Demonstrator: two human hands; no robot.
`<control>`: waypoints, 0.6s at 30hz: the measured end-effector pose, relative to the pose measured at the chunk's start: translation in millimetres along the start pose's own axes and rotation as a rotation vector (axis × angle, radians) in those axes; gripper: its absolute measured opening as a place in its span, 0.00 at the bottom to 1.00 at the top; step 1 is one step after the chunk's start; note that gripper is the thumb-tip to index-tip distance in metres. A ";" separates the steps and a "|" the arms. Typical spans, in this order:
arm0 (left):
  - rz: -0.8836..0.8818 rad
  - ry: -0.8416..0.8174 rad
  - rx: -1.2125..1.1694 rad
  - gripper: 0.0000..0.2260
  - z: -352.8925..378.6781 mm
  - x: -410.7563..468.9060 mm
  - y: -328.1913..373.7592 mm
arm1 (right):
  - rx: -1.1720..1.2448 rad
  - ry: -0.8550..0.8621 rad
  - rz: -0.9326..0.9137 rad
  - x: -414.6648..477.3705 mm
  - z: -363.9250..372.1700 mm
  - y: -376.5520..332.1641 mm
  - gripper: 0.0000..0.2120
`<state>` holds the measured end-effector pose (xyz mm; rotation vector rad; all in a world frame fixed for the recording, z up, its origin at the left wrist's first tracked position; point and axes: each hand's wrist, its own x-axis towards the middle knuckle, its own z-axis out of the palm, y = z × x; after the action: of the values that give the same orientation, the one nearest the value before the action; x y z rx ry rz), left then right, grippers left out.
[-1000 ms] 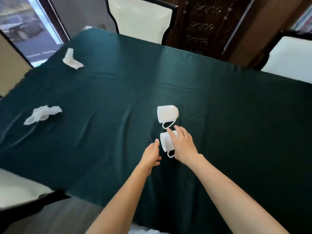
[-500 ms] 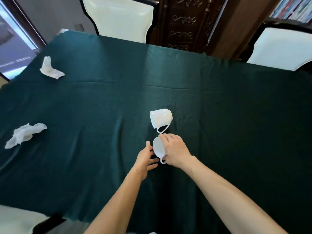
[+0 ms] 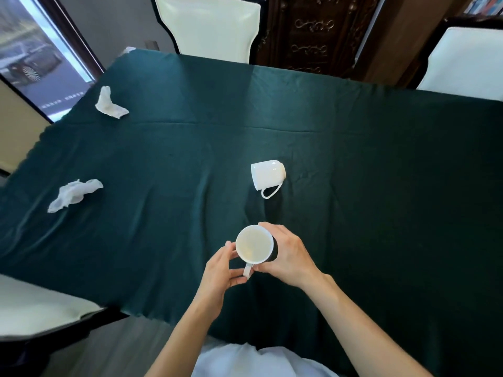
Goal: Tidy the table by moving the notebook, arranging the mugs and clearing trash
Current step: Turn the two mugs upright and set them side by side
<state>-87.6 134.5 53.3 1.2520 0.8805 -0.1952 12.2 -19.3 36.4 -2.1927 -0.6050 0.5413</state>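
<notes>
A white mug (image 3: 254, 244) stands upright near the table's front, its mouth facing up and its handle pointing toward me. My right hand (image 3: 285, 254) wraps its right side. My left hand (image 3: 223, 268) touches its left side and pinches the handle. A second white mug (image 3: 268, 175) lies on its side farther back, handle toward me, apart from both hands. Two crumpled white tissues lie on the left: one (image 3: 73, 194) at mid-left, another (image 3: 110, 104) at the far left corner. No notebook is in view.
A dark green cloth (image 3: 381, 186) covers the table. White-cushioned chairs stand at the far side (image 3: 212, 25), the far right (image 3: 462, 61) and the near left (image 3: 38, 308). A carved wooden cabinet (image 3: 313, 31) is behind the table.
The near mug lay on its side under my right hand; it now stands upright with both hands on it. My left hand closed in onto the handle.
</notes>
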 end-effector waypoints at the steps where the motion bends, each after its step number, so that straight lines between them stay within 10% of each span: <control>1: -0.013 0.007 -0.005 0.18 -2.9 -4.6 -7.4 | 0.001 -0.020 -0.002 -6.0 4.3 1.8 0.42; 18: -0.116 0.043 -0.116 0.19 -22.1 -35.6 -59.0 | -0.055 -0.183 0.009 -38.5 34.8 4.6 0.38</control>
<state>-155.8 122.2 32.6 1.1018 0.9889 -0.2071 -36.5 -24.3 18.8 -2.2133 -0.7146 0.7441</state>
